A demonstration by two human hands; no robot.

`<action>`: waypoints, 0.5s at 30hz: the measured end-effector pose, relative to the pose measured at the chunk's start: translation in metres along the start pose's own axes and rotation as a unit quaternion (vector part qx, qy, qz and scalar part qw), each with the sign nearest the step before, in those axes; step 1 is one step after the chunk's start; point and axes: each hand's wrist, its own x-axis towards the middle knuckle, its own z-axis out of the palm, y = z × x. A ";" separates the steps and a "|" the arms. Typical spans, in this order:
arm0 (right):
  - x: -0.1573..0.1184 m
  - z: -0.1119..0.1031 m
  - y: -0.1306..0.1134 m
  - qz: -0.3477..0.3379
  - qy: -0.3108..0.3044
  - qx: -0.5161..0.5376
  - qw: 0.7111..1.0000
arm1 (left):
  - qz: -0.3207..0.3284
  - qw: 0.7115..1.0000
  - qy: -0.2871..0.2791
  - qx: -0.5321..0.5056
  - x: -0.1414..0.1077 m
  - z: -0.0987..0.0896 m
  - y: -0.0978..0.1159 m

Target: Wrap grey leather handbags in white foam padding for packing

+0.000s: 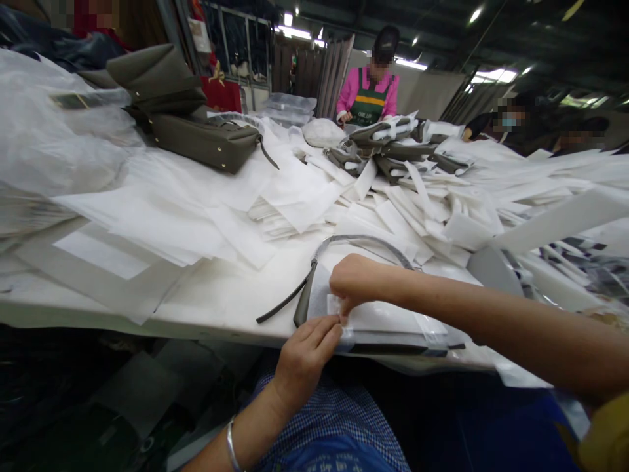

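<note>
Left hand [308, 347] meets right hand [354, 283] on the white wrap [386, 317], probably keeping it flat (can't tell if they're pinching).

We have both hands on a dark bag [303, 305] at the near edge of the table [236, 295]. Our left hand [309, 354] comes in low, a bracelet [230, 446] on its wrist; our right hand [356, 282] reaches in from the right. Their fingertips meet over the white paper [388, 318] covering the bag; we cannot tell what they pinch. Behind them arches the handle [368, 239], and a loose strap [285, 301] slants left across the tabletop. Farther back we see white sheets [304, 196] heaped up, brown bags [201, 137] at left and more bags [393, 147] in front of a co-worker [368, 92] in a green apron.
</note>
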 end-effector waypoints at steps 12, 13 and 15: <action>0.021 0.030 0.052 0.066 0.089 0.121 0.986 | 0.038 0.999 -0.009 0.020 0.001 0.000 0.000; 0.018 0.032 0.057 0.096 0.112 0.148 0.978 | 0.042 0.999 -0.008 0.021 0.001 0.000 0.000; 0.007 0.040 0.062 0.152 0.166 0.189 0.956 | 0.046 0.999 0.000 0.021 0.000 0.000 0.000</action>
